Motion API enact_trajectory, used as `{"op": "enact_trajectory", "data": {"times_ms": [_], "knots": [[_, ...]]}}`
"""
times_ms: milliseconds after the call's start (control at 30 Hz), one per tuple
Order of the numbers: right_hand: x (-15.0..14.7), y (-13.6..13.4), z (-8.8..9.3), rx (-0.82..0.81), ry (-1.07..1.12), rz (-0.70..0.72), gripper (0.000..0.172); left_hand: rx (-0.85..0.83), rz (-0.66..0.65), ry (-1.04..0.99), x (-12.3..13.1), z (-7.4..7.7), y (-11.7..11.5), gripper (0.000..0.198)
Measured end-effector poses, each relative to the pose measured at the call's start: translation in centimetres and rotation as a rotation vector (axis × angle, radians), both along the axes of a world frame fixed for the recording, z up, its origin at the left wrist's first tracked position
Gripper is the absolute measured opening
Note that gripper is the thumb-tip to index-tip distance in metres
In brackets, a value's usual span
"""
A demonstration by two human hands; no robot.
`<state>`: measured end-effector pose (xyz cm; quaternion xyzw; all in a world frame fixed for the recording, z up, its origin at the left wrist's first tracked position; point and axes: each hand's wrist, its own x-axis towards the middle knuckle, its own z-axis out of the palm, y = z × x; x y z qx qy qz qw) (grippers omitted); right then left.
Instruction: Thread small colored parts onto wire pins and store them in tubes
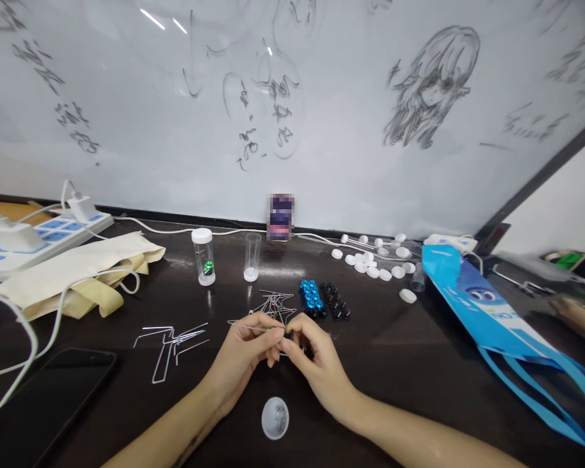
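Note:
My left hand (253, 344) is closed in a pinch on a small green part, mostly covered by the fingers, with a thin metal wire sticking out to the left. My right hand (316, 364) is closed too, pinching a small dark piece against the green part. Just beyond my fingers lies a heap of thin wires (275, 302) with small red bits. Blue round parts (312, 296) stand in rows to the right of it, beside black screw-like parts (335, 301). Nearer my body sits a white cup (275, 418) with small metal pieces inside.
A capped transparent tube (203, 257) holding a green part and an uncapped tube (252, 257) stand at the back. Bent metal rods (170, 341) and a dark phone (53, 396) lie left. White caps (370, 265) and a blue bag (487, 312) lie right. Another person's hand (578, 318) is far right.

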<state>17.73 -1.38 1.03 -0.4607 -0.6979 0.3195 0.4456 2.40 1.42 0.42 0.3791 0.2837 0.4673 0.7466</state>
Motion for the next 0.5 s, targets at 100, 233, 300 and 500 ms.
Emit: {"op": "enact_trajectory", "data": {"times_ms": [100, 233, 300, 500], "knots": [[0.09, 0.09, -0.28, -0.058, 0.046, 0.02, 0.03, 0.014, -0.013, 0.01, 0.01, -0.14, 0.0, 0.018], [0.14, 0.14, -0.64, -0.094, 0.098, 0.061, 0.041, 0.033, -0.026, 0.028, 0.01, -0.2, -0.01, 0.017], [0.12, 0.11, -0.6, -0.09, 0.079, 0.051, 0.042, 0.031, -0.026, 0.031, 0.01, -0.16, 0.0, 0.017], [0.04, -0.06, -0.06, -0.031, 0.047, -0.001, 0.024, 0.002, 0.016, 0.012, 0.03, -0.15, 0.04, 0.019]]}}
